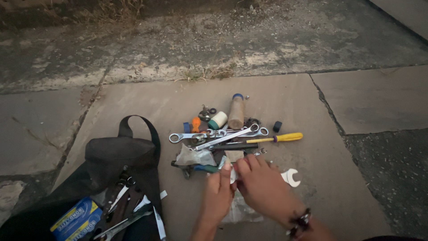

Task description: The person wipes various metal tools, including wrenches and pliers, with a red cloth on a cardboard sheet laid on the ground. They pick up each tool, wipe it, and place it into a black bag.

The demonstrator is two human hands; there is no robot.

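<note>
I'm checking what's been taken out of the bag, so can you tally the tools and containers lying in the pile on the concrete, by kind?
Wrenches: 3 clearly seen (ring spanners; open-ended spanner)
Yellow-handled screwdriver: 1
Tall cylinder with blue cap: 1
Short white and green container: 1
Total: 6 told apart; the rest is too tangled to count.

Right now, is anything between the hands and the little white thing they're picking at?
No. Both hands, left and right, already touch the small pale thing. The pile of wrenches lies just beyond it.
</note>
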